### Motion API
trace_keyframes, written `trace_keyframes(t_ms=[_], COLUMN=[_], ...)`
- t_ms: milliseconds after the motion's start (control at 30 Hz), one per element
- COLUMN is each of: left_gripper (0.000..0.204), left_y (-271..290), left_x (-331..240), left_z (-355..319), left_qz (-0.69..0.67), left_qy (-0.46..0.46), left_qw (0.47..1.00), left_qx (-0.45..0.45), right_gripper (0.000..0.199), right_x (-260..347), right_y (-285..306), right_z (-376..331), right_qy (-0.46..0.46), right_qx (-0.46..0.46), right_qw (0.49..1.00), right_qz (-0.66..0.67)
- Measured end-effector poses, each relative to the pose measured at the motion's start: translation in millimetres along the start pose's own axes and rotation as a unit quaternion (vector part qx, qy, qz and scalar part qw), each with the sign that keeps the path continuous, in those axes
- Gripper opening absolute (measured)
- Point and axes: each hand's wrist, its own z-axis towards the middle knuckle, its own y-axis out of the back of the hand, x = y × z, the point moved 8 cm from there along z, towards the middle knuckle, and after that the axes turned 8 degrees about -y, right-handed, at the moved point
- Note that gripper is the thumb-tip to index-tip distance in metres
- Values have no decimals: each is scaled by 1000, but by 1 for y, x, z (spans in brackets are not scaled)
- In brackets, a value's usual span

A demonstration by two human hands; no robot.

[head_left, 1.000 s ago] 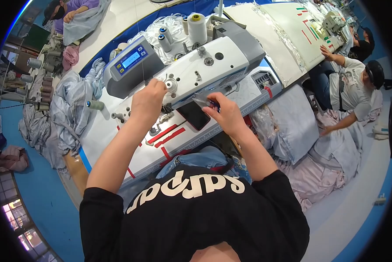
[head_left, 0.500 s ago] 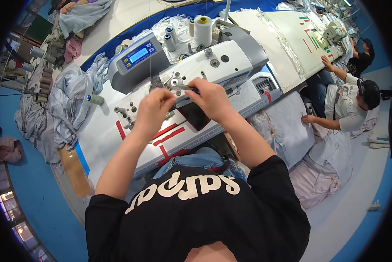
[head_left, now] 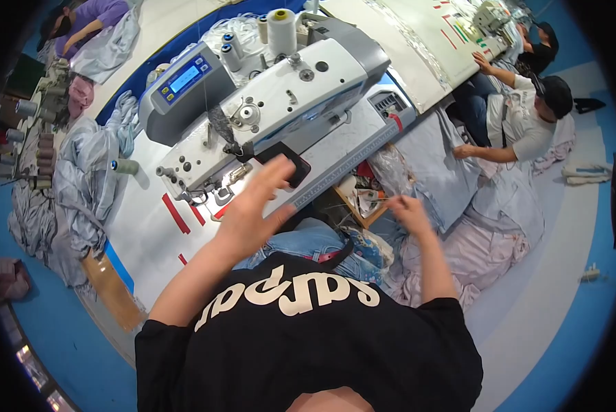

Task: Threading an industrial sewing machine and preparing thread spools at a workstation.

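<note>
Head view: sewing machine point(head_left: 280, 89) on table point(head_left: 143, 259), both hands now off its upper face; work there seems paused. Left hand point(head_left: 248, 214): fingers spread, apparently empty, overlapping the phone point(head_left: 295, 176), contact unclear. Right hand point(head_left: 413, 217): shifted from machine to beside drawer point(head_left: 351, 210), blurred; whether fingers grip anything, cannot tell

At three o'clock I see the bare right hand point(head_left: 410, 214) blurred, its grip unreadable; the bare left hand point(head_left: 247, 218) hides part of a flat black phone point(head_left: 298, 172).
</note>
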Motion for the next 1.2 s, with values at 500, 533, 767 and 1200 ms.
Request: trace_keyframes(t_ms=[500,533,767,1200], left_gripper=[22,20,13,31], left_y=[49,46,44,181], left_x=[128,128,132,47], left_z=[65,73,74,63], left_qz=[312,285,275,148], left_qy=[221,209,171,19], left_qw=[923,935,946,951], left_qx=[30,22,37,-269], right_gripper=[34,34,35,33], right_x=[-299,-309,-57,79], right_y=[173,171,-16,-110], right_z=[-190,-182,38,168], right_qy=[-508,-506,-25,262], right_qx=[-206,-221,-202,-197], right_qw=[816,813,973,907], right_qz=[-186,-183,-108,-265])
